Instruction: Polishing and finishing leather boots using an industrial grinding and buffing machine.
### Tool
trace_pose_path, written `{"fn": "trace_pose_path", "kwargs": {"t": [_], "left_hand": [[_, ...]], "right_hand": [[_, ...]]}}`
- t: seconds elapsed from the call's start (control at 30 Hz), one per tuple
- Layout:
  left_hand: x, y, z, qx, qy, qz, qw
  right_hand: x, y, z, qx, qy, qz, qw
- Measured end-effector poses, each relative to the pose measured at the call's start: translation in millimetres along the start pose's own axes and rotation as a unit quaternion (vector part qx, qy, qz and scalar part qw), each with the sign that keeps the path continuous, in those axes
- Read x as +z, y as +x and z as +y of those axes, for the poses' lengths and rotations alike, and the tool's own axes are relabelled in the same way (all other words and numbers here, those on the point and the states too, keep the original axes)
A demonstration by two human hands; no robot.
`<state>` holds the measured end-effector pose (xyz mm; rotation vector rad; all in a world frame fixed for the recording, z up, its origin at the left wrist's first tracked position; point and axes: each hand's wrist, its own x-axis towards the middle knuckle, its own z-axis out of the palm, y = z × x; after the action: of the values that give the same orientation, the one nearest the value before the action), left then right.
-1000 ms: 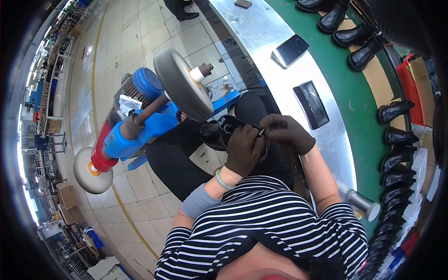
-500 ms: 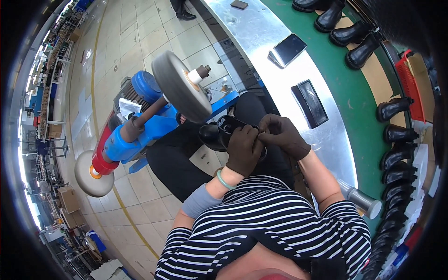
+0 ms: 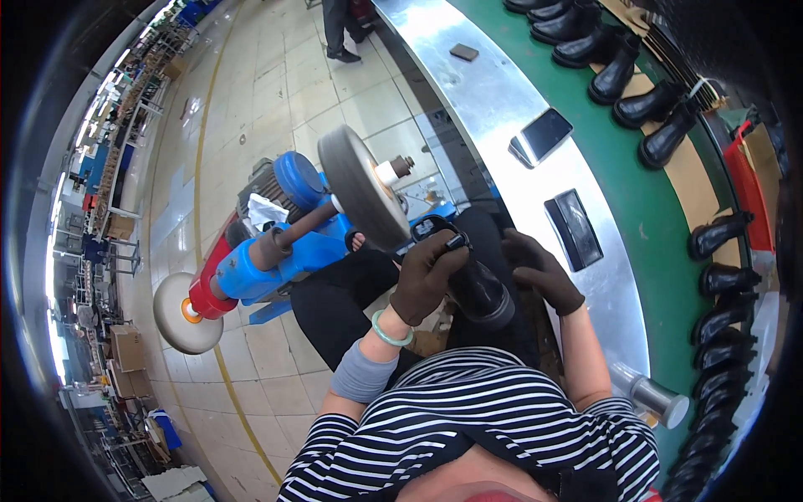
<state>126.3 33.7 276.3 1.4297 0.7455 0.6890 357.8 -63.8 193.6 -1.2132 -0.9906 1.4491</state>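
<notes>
A glossy black ankle boot is over my lap, with its opening toward the machine and its rounded toe toward my body. My left hand, in a brown glove, grips the boot near its opening. To the right of the boot is my right hand, also gloved. It is off the boot, its fingers loosely extended and the thumb apart, with nothing seen in it. Just beyond my left hand stands a grey buffing wheel on the shaft of a blue and red machine.
A shiny metal bench runs along my right, bearing a phone, a black case and a small dark block. Several black boots line a green surface beyond. A second wheel is at the machine's near end.
My right hand has come away from the boot and opened. The boot has turned in my left hand, its toe now toward me. The view has shifted somewhat.
</notes>
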Motion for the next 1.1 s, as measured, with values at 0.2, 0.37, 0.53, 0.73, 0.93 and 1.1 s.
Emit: {"fn": "trace_pose_path", "kwargs": {"t": [0.2, 0.37, 0.53, 0.73, 0.93, 1.1], "left_hand": [[-17.3, 11.1, 25.8, -0.013, -0.111, -0.028, 0.993], [-24.4, 21.8, 28.2, 0.265, 0.015, 0.007, 0.964], [-29.6, 36.5, 27.7, 0.234, -0.165, -0.017, 0.958], [-1.3, 32.8, 53.0, 0.13, -0.365, -0.114, 0.915], [19.3, 22.4, 66.1, 0.164, -0.284, 0.075, 0.942], [1.6, 34.5, 56.3, 0.197, -0.114, 0.011, 0.974]], "right_hand": [[9.3, 1.9, 36.2, 0.048, 0.248, 0.018, 0.967], [11.3, 22.8, 49.0, 0.014, 0.448, -0.003, 0.894], [-2.7, 17.8, 56.9, 0.03, 0.54, -0.083, 0.837], [-11.7, -1.6, 79.9, 0.151, 0.596, -0.009, 0.789], [-0.1, -24.1, 85.4, 0.166, 0.569, -0.084, 0.801], [3.6, -30.0, 85.4, 0.173, 0.589, -0.133, 0.778]]}}
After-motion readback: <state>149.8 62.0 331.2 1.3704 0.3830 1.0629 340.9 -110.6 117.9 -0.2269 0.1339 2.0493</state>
